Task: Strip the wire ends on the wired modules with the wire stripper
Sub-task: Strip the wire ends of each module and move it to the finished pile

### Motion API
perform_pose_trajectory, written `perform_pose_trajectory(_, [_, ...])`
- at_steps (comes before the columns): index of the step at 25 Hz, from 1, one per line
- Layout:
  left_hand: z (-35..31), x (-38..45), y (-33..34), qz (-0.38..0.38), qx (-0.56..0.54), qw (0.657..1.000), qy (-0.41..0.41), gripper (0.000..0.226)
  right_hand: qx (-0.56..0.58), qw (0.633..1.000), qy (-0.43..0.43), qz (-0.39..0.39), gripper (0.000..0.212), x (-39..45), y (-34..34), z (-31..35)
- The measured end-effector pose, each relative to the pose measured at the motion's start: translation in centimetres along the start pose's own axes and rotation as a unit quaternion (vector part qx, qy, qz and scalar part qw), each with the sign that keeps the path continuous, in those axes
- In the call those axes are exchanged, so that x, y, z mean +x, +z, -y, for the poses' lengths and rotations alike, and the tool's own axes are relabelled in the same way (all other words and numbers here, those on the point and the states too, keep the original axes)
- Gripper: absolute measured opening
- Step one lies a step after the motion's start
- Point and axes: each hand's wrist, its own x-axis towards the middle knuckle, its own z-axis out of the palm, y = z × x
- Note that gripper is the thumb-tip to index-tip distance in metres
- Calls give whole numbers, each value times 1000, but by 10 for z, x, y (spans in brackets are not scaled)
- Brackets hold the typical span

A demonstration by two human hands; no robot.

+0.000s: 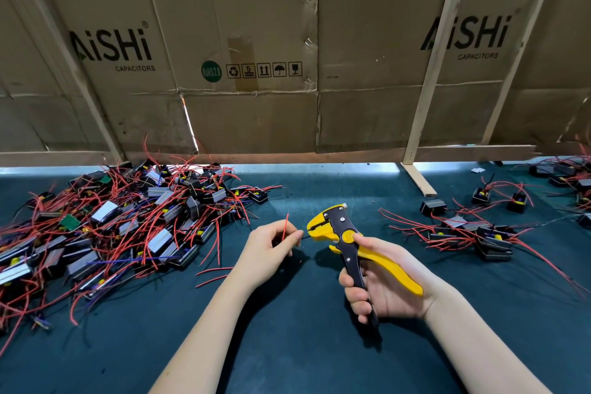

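My right hand (380, 281) grips the handles of a yellow and black wire stripper (343, 235), its jaws pointing left. My left hand (271, 245) pinches a red wire (285, 227) that sticks up between its fingers, and a thin black wire (305, 236) runs from those fingers into the stripper's jaws. Any module on these wires is hidden in my left hand. A large heap of wired modules (128, 227) with red leads lies at the left. A smaller group of modules (473, 233) lies at the right.
Everything rests on a dark teal mat (303, 345). A cardboard wall (256, 57) on wooden slats (419, 179) closes off the back. Two loose red wire pieces (212, 275) lie near my left forearm. More modules (563, 176) sit at the far right.
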Motion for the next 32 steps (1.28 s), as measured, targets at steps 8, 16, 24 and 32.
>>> perform_pose_trajectory(8, [1, -1, -2, 9, 6, 1000, 3, 23, -9, 995, 0, -104, 60, -2, 8, 3])
perform_pose_trajectory(16, [0, -4, -15, 53, 82, 995, 15, 18, 160, 977, -38, -133, 58, 5, 12, -6])
perform_pose_trajectory(24, [-38, 3, -24, 11, 228, 973, 41, 20, 162, 978, -26, -127, 56, 5, 12, -2])
perform_pose_trajectory(32, [-129, 55, 38, 153, 542, 820, -107, 34, 170, 977, -32, -128, 51, 2, 12, -4])
